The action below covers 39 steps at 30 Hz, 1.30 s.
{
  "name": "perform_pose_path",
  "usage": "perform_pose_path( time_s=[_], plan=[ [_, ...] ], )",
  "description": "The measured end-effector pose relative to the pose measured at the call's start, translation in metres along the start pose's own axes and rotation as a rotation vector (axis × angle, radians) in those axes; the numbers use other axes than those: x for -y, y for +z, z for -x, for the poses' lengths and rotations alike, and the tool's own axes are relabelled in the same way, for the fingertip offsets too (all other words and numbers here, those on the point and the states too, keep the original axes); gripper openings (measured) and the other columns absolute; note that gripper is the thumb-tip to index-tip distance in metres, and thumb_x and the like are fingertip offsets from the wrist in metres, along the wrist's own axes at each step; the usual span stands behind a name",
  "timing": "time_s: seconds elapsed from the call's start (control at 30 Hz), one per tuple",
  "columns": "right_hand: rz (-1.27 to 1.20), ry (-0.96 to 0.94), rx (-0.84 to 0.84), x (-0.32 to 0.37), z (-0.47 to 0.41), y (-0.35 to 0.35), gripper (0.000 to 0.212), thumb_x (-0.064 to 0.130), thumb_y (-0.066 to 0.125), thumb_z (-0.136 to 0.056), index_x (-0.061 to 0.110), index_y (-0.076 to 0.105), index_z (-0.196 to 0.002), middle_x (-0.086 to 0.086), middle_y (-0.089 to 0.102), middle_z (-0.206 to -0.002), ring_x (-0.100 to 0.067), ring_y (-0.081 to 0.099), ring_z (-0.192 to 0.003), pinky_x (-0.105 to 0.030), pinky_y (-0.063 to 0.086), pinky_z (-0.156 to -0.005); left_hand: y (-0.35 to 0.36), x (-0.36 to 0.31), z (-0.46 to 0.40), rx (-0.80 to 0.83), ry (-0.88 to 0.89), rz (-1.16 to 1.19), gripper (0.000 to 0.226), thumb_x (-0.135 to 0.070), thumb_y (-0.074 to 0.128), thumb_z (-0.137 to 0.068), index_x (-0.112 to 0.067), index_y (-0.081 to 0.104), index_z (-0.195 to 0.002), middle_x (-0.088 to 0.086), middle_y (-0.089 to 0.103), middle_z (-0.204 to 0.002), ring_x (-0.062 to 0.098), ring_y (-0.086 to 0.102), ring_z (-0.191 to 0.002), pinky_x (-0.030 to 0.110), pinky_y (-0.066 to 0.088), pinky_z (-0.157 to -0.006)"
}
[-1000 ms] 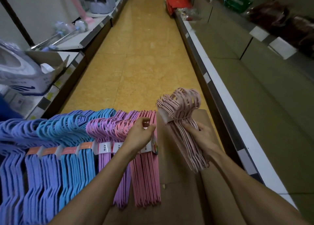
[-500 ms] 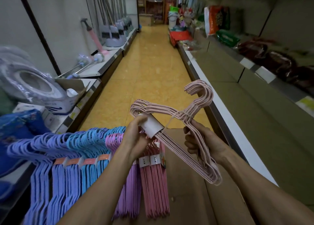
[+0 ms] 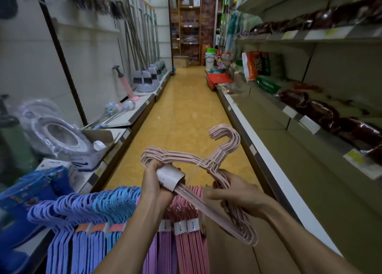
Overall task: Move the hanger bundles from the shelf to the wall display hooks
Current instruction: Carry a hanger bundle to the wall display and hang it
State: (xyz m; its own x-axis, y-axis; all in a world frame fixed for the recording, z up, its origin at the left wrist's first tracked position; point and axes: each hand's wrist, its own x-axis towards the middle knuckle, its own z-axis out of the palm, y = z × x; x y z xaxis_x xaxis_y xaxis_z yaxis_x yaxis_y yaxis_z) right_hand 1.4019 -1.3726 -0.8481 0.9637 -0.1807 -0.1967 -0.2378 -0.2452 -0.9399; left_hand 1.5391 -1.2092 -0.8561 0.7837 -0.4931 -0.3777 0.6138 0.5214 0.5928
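I have both hands up in front of me over the aisle, sharing one pale pink bundle of wire clothes hangers [image 3: 208, 191] tied at the neck with a thin white cord. My left hand [image 3: 156, 182] is closed around the bundle's left shoulder, fingers wrapped just behind the white paper sleeve label [image 3: 170, 176] that rings the wires. My right hand [image 3: 237, 193] grips the bundle further right, below the tied neck, with the thumb lying across the wires and the fingers curled under them. The bundle sits tilted: its hooks rise above and to the right of my right hand, and its far shoulder slants down past my right wrist toward me.

Directly below my left hand and forearm, a row of hanger bundles in lavender, sky blue, violet and pink [image 3: 115, 222] hangs side by side, each banded with a small paper label; the pink ones sit just under the held bundle, but I cannot tell what carries the row. To the left of my left hand, a white lower shelf [image 3: 115, 133] holds a plastic-wrapped round item in an open carton. To the right of my right hand runs a grey-green shelving unit [image 3: 289, 149] with dark red packets. A yellow tiled floor [image 3: 186, 118] stretches ahead between them
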Motion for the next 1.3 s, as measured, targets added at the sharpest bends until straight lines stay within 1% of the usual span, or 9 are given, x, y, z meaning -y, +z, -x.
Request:
perform_pose_path(
  time_s=[0.13,0.3,0.43,0.67,0.83,0.97,1.1,1.17,1.3],
  plan=[
    [0.127,-0.031,-0.163,0.013,-0.005,0.004,0.027,0.006,0.067,-0.084,0.009,0.056,-0.109,-0.012,0.053,-0.085,-0.022,0.053,-0.066,-0.035,0.049,-0.063,0.014,-0.013,0.009,0.017,0.029,-0.017,0.017,-0.015,0.047,-0.087,-0.015,0.041,-0.071,0.005,0.042,-0.066,0.022,0.045,-0.061,0.036,0.04,-0.065],
    [0.143,-0.091,-0.252,0.057,-0.017,-0.007,0.027,0.004,0.061,-0.088,0.007,0.058,-0.114,-0.012,0.055,-0.086,-0.023,0.054,-0.07,-0.037,0.047,-0.063,0.052,-0.054,0.018,-0.001,0.105,-0.049,0.013,-0.017,0.047,-0.088,-0.014,0.043,-0.076,0.006,0.043,-0.068,0.024,0.046,-0.065,0.039,0.041,-0.073],
    [0.126,-0.125,-0.259,0.126,-0.019,-0.027,0.023,0.004,0.059,-0.091,0.006,0.06,-0.114,-0.008,0.054,-0.08,-0.017,0.053,-0.065,-0.03,0.048,-0.056,0.099,-0.1,0.033,-0.018,0.147,-0.033,0.011,-0.017,0.048,-0.087,-0.014,0.045,-0.077,0.006,0.044,-0.069,0.024,0.048,-0.068,0.044,0.04,-0.081],
    [0.119,-0.191,-0.301,0.293,-0.005,-0.064,0.008,0.01,0.06,-0.093,0.018,0.062,-0.094,-0.005,0.059,-0.077,-0.018,0.058,-0.067,-0.028,0.053,-0.059,0.214,-0.221,0.088,0.038,0.191,-0.018,0.013,-0.018,0.046,-0.087,-0.017,0.05,-0.075,0.0,0.049,-0.062,0.017,0.053,-0.059,0.032,0.043,-0.066],
    [0.121,-0.214,-0.395,0.433,0.012,-0.088,0.01,0.017,0.063,-0.094,0.027,0.066,-0.094,-0.003,0.071,-0.084,-0.019,0.069,-0.077,-0.043,0.061,-0.073,0.311,-0.32,0.146,0.081,0.296,-0.007,0.012,-0.014,0.047,-0.084,-0.017,0.05,-0.072,0.001,0.05,-0.067,0.014,0.055,-0.06,0.027,0.048,-0.061],
    [0.127,-0.221,-0.471,0.549,0.03,-0.1,0.014,0.018,0.064,-0.094,0.031,0.065,-0.09,-0.002,0.072,-0.079,-0.022,0.071,-0.076,-0.052,0.059,-0.071,0.382,-0.402,0.192,0.094,0.336,-0.035,0.012,-0.016,0.048,-0.081,-0.019,0.045,-0.07,0.0,0.042,-0.068,0.013,0.048,-0.061,0.029,0.042,-0.06],
    [0.157,-0.227,-0.467,0.65,0.055,-0.108,0.008,0.018,0.063,-0.094,0.026,0.064,-0.095,0.0,0.071,-0.081,-0.015,0.071,-0.073,-0.05,0.059,-0.072,0.438,-0.471,0.24,0.16,0.354,-0.009,0.004,-0.016,0.053,-0.075,-0.017,0.051,-0.078,0.003,0.046,-0.075,0.017,0.049,-0.07,0.037,0.04,-0.076],
    [0.197,-0.218,-0.462,0.693,0.068,-0.112,0.007,0.021,0.063,-0.092,0.027,0.063,-0.092,-0.001,0.072,-0.08,-0.022,0.071,-0.074,-0.051,0.059,-0.067,0.458,-0.499,0.261,0.164,0.346,-0.011,0.019,-0.016,0.06,-0.065,-0.017,0.053,-0.084,0.007,0.046,-0.081,0.023,0.048,-0.076,0.042,0.037,-0.081],
    [0.315,-0.218,-0.454,0.758,0.088,-0.116,0.007,0.017,0.064,-0.091,0.023,0.06,-0.091,-0.006,0.071,-0.078,-0.029,0.071,-0.071,-0.047,0.058,-0.062,0.488,-0.538,0.295,0.159,0.349,0.001,0.006,-0.017,0.058,-0.071,-0.017,0.054,-0.076,0.005,0.049,-0.079,0.021,0.051,-0.073,0.044,0.037,-0.083]
  ],
)
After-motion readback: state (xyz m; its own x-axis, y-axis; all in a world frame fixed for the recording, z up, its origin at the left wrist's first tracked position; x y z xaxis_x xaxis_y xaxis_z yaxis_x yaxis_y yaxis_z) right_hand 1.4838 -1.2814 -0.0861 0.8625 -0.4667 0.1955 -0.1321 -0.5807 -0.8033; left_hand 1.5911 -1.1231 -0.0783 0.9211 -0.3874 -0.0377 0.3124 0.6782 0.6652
